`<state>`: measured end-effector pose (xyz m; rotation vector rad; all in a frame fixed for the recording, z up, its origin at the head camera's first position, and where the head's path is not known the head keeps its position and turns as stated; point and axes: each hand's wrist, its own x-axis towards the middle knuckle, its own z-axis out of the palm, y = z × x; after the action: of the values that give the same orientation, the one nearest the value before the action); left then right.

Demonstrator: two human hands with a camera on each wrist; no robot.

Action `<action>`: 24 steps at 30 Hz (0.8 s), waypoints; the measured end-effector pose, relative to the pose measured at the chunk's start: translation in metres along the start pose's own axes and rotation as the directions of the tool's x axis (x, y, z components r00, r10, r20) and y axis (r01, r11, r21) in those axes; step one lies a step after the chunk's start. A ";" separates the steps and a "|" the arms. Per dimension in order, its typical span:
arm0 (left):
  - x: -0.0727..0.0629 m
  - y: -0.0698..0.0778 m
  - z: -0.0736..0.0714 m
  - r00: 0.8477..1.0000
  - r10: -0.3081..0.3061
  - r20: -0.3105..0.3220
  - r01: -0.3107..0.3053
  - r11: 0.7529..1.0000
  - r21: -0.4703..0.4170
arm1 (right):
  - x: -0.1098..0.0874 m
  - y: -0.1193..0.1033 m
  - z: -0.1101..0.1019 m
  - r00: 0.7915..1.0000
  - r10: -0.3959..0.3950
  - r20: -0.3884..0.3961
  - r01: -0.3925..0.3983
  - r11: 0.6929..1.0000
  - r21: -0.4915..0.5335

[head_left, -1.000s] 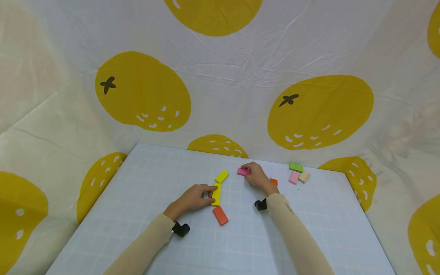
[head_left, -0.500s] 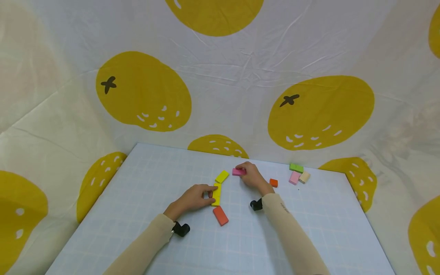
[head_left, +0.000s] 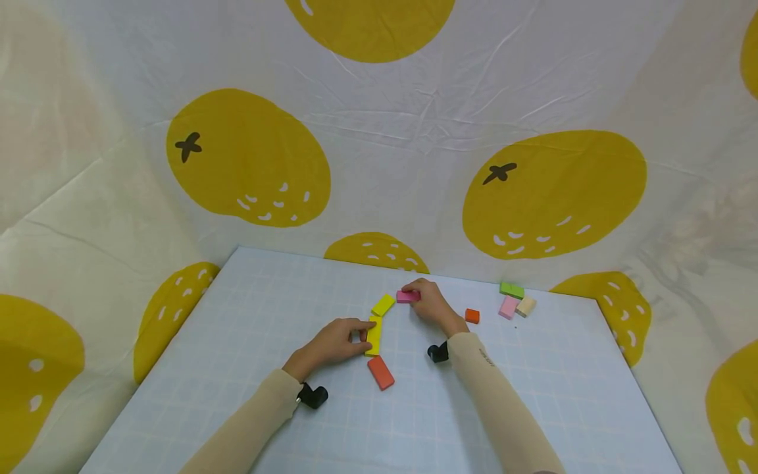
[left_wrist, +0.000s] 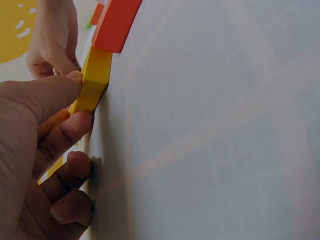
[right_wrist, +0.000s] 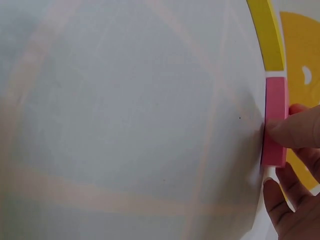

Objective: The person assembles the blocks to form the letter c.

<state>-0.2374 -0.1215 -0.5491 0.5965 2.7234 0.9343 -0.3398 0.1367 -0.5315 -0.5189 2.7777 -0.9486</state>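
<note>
My left hand pinches a yellow block lying on the table, with thumb and index finger on it. In the left wrist view the thumb touches this yellow block and the other fingers curl below. My right hand holds a dark pink block between thumb and fingers. A second yellow block lies at a slant between the two held blocks; the right wrist view shows a small gap between the pink block and that yellow one. A red block lies at the near end of the left-held block.
An orange block lies right of my right hand. Farther right, near the table's back edge, are a green block, a light pink block and a beige block. Fruit-printed cloth rises behind the table.
My right hand has slid the pink block leftward, closer to the slanted yellow block. The orange block, partly hidden before, shows fully. My left hand has stayed on its yellow block.
</note>
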 end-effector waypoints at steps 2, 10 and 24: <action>0.000 0.001 0.000 1.000 0.002 0.000 -0.002 1.000 -0.003 | 0.000 -0.001 0.000 1.000 -0.005 -0.002 0.005 1.000 0.004; -0.001 0.002 -0.001 1.000 -0.010 0.005 0.010 1.000 -0.002 | 0.004 0.000 0.003 1.000 -0.006 -0.006 0.006 1.000 0.003; -0.001 0.002 -0.002 1.000 -0.015 0.002 0.015 1.000 -0.001 | 0.004 -0.003 0.004 1.000 0.019 0.007 -0.019 1.000 -0.007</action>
<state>-0.2359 -0.1213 -0.5462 0.5752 2.7216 0.9316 -0.3413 0.1309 -0.5323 -0.4949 2.7753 -0.9323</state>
